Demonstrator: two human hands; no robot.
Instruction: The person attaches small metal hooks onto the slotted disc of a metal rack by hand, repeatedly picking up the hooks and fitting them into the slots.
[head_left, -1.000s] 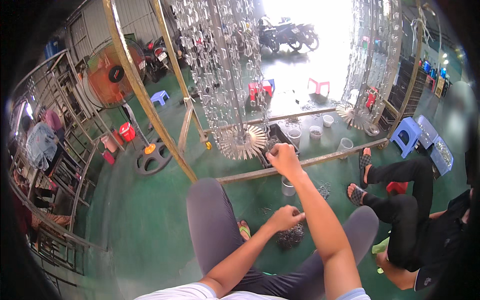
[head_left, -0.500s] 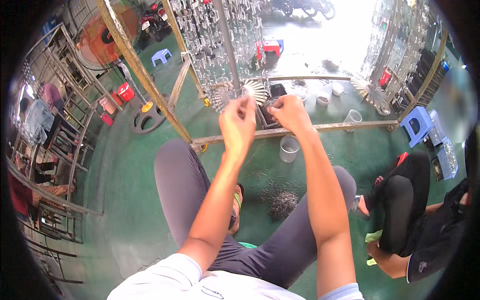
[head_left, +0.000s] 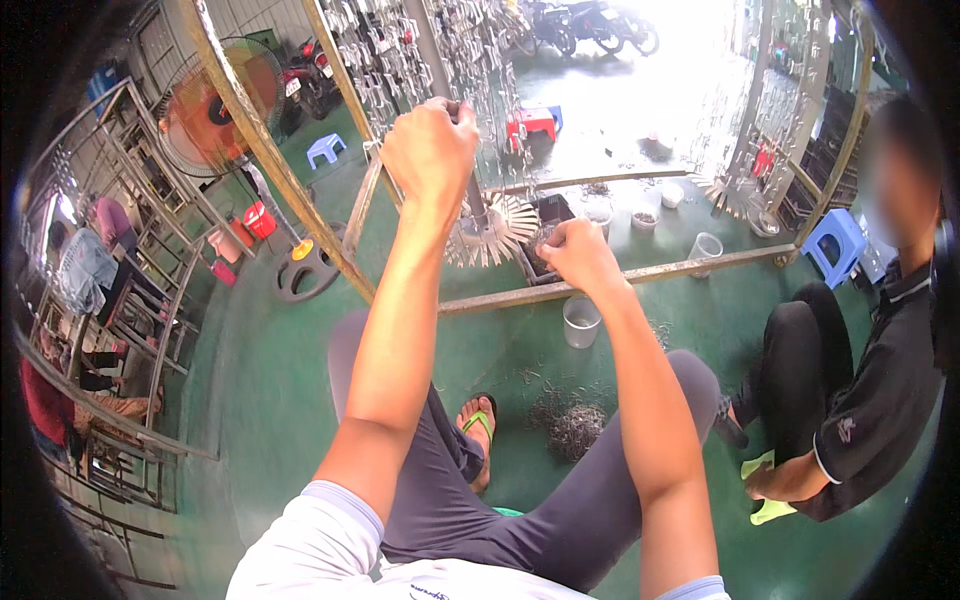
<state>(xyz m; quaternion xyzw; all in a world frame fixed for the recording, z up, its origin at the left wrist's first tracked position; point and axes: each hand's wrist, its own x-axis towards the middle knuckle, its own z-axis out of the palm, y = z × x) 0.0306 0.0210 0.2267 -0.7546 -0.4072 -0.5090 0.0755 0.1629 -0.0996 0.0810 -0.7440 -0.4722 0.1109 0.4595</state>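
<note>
My left hand (head_left: 430, 150) is raised in front of the hanging strands of small metal pieces (head_left: 375, 65), fingers curled closed. Whatever those fingers grip is hidden behind the hand. Lower and to the right, my right hand (head_left: 583, 255) is closed in a pinch over the near side of a black bin (head_left: 553, 208); anything in the pinch is too small to make out. Between the hands, a round fan of flat metal blades (head_left: 508, 222) surrounds the foot of a grey pole (head_left: 428, 50). Below my right hand, a clear plastic cup (head_left: 581, 322) stands on the floor.
A rusty frame bar (head_left: 500, 298) crosses before me. A heap of small metal pieces (head_left: 576, 432) lies between my feet. At right sits a co-worker (head_left: 870, 400) holding light-green cloth. A second hanging rack (head_left: 740, 120), blue stool (head_left: 835, 245) and orange fan (head_left: 218, 105) stand around.
My left hand has risen from beside my right hand to the hanging strands. My right hand stays pinched near the bin. The co-worker's head and upper body have come further into view.
</note>
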